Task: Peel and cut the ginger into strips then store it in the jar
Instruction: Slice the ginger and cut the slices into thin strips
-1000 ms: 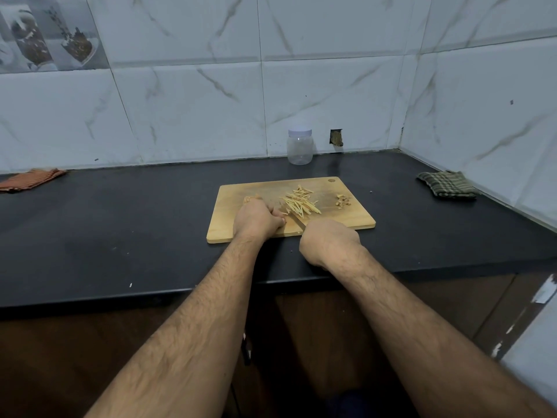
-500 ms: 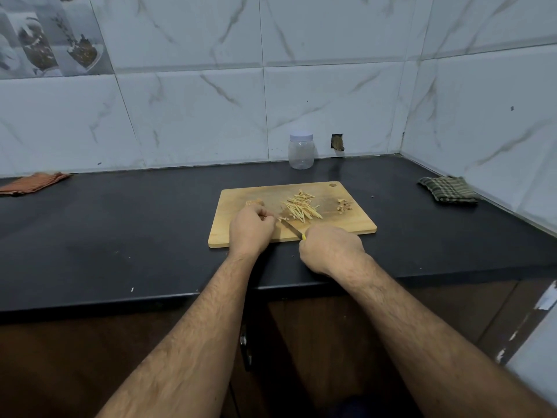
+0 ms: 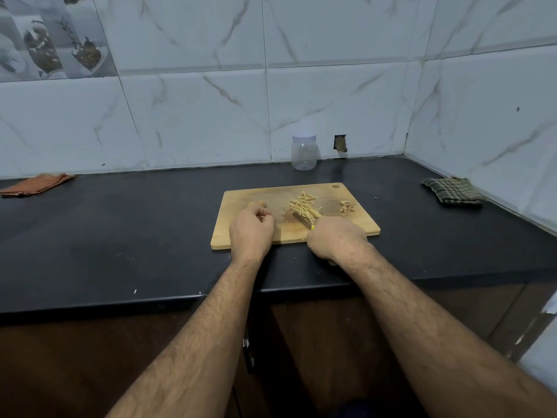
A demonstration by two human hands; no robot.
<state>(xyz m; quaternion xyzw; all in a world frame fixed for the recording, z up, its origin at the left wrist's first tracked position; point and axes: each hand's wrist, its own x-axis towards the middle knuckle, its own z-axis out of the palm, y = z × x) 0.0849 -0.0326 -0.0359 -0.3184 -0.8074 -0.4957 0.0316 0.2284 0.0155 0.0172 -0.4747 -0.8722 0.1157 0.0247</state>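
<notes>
The ginger strips (image 3: 303,205) lie in a loose pile on the wooden cutting board (image 3: 355,227), slightly right of the board's centre. A small uncut ginger piece (image 3: 256,203) sits on the left part of the board, just beyond the left hand. A small heap of peel scraps (image 3: 347,206) lies near the board's right edge, apart from the strips.

The knife (image 3: 302,220) rests with its blade flat to the board, angled from the near right toward the far left, its far end beside the near edge of the strip pile. A yellow spot of the handle shows where the blade meets the right hand.

The right hand (image 3: 336,239) is curled around the knife handle at the near right edge of the board, with the knuckles facing up. The left hand (image 3: 251,232) rests on the near left part of the board with its fingers curled inward; a thin pale sliver shows at the fingertips, but it cannot be told whether the fingers pinch it.

The board lies on a black countertop (image 3: 120,236). The clear jar (image 3: 303,152), lid on, stands upright against the tiled wall, well beyond the board. An orange cloth (image 3: 36,184) lies at the far left of the counter. A green checked cloth (image 3: 452,190) lies at the far right.
</notes>
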